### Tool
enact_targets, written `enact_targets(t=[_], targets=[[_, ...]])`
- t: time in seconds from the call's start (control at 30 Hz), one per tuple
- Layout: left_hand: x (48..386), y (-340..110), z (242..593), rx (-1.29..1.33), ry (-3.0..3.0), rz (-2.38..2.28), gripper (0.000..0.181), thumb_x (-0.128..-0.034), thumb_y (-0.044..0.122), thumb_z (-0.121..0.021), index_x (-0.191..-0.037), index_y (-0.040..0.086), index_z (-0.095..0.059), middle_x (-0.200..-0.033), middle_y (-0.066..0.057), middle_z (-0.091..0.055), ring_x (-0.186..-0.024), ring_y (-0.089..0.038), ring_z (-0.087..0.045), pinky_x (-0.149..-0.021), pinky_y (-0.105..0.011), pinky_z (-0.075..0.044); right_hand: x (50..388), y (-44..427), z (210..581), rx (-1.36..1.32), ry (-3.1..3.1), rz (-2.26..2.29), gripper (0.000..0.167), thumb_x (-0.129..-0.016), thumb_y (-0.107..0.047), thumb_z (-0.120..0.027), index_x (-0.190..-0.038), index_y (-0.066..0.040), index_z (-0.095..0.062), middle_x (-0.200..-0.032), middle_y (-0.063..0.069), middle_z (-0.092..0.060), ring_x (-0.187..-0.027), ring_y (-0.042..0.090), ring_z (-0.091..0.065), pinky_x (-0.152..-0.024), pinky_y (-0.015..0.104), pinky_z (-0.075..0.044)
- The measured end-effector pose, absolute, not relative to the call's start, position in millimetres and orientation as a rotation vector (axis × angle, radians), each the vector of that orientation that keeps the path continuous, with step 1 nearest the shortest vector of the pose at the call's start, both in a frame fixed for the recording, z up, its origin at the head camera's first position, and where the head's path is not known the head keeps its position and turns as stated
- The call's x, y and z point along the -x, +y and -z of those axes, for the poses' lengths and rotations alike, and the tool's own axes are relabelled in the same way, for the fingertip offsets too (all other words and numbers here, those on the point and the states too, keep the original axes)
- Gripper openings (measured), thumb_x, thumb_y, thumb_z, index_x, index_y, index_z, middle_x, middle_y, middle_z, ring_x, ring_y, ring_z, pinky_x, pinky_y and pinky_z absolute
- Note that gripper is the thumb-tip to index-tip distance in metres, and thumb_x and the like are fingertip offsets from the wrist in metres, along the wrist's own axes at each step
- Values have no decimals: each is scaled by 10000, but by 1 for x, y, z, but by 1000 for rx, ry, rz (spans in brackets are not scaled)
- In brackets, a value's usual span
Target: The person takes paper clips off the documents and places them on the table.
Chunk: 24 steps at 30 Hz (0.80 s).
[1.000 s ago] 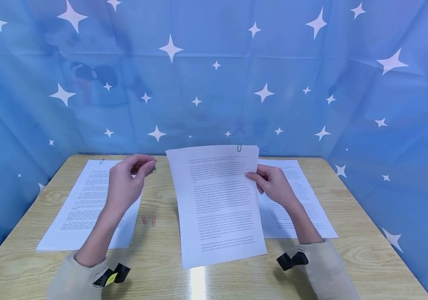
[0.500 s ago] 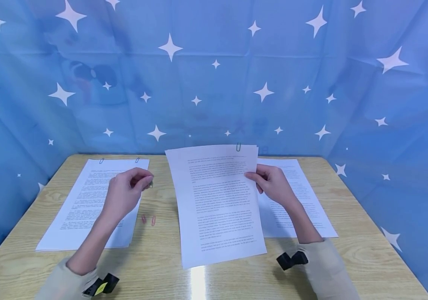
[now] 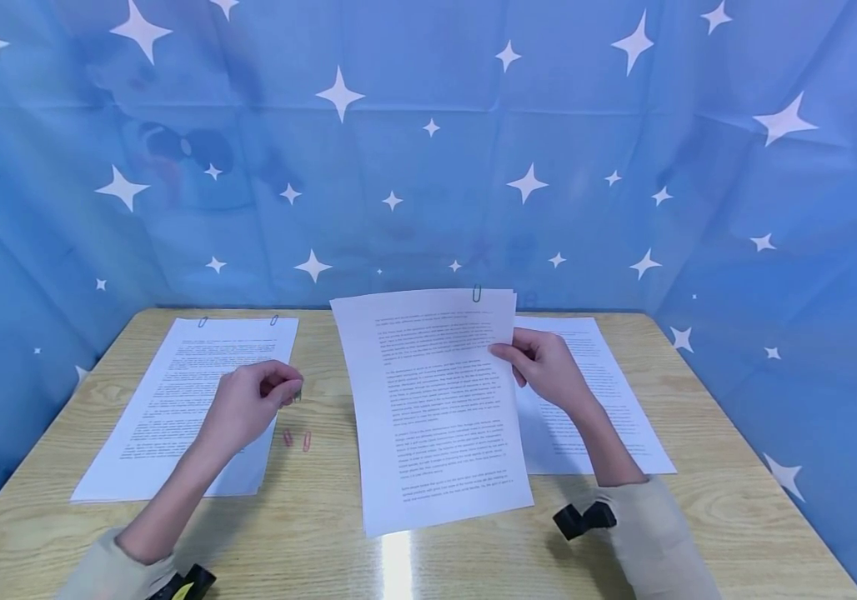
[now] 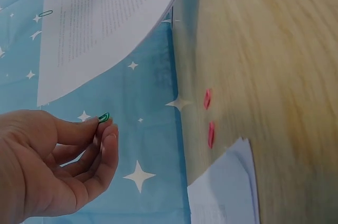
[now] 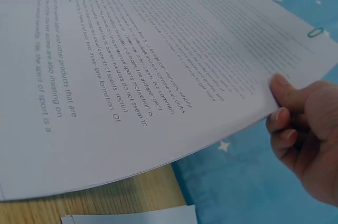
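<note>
My right hand [image 3: 548,371] pinches the right edge of a printed paper stack [image 3: 436,417], held up and tilted above the table. A green paper clip [image 3: 477,293] sits on its top edge, towards the right corner. Between thumb and index finger of my left hand [image 4: 68,155] is a small green paper clip [image 4: 104,118]; in the head view this hand [image 3: 252,400] hovers over the right side of the left paper stack [image 3: 166,400]. Two pink clips [image 3: 307,442] [image 4: 207,99] lie on the table between the left stack and the held one.
The left stack bears two clips [image 3: 202,322] [image 3: 274,320] on its top edge. Another printed stack [image 3: 601,400] lies at the right, partly behind the held sheets. Beyond the wooden table [image 3: 729,500] hangs a blue curtain [image 3: 428,167] with white stars.
My left hand has moved down and slightly left with its clip, uncovering the left stack's top right corner and second clip. My right hand and the held stack have barely moved.
</note>
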<state>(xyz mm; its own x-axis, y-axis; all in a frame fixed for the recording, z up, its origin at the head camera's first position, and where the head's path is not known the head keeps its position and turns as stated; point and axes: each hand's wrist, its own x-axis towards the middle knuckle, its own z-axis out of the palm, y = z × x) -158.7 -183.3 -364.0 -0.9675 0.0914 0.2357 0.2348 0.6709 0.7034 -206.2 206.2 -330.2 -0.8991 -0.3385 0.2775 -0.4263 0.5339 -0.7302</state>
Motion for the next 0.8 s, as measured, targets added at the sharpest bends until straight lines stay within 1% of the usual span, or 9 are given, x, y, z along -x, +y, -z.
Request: enact_targets(t=[0.1, 0.27, 0.43, 0.5, 0.7, 0.8], targets=[[157, -187, 367, 273, -2729, 1177, 77, -965, 54, -671, -997, 6, -722, -798, -51, -693, -715, -242, -644, -594, -285, -470, 206, 206, 330, -667, -2659, -1315, 158, -1010, -47, -607, -1120, 16, -701, -543, 32, -478, -440, 153, -429, -429, 254, -281], [154, -194, 372, 269, -2762, 1199, 73, -971, 60, -665, -994, 12, -714, -808, -62, -690, -727, -249, -650, -617, -291, -484, 207, 205, 330, -669, -2659, -1311, 156, -1009, -46, -608, -1120, 15, -699, -544, 31, -479, -440, 162, -431, -428, 251, -278], [150, -199, 376, 286, -2802, 1206, 50, -967, 64, -665, -964, 28, -699, -772, -49, -665, -701, -235, -625, -623, -291, -477, 206, 205, 330, -659, -2661, -1315, 158, -1007, -45, -611, -1126, 13, -698, -548, 37, -479, -448, 253, -447, -428, 247, -271], [148, -201, 378, 296, -2822, 1220, 50, -968, 69, -663, -953, 31, -692, -767, -42, -661, -698, -222, -620, -622, -285, -474, 206, 205, 331, -656, -2663, -1317, 161, -1007, -45, -611, -1130, 13, -698, -549, 40, -479, -452, 271, -448, -428, 246, -270], [144, -204, 384, 333, -2859, 1237, 44, -947, 74, -690, -942, 31, -692, -782, -24, -665, -704, -168, -613, -631, -277, -476, 206, 205, 331, -647, -2669, -1311, 160, -1007, -48, -612, -1130, 9, -698, -549, 42, -477, -443, 197, -434, -430, 249, -271], [142, -205, 386, 342, -2876, 1238, 40, -943, 74, -696, -946, 34, -700, -791, -17, -666, -708, -160, -608, -633, -280, -476, 206, 205, 331, -645, -2673, -1307, 159, -1008, -49, -611, -1129, 8, -697, -551, 41, -478, -449, 235, -443, -431, 250, -275]])
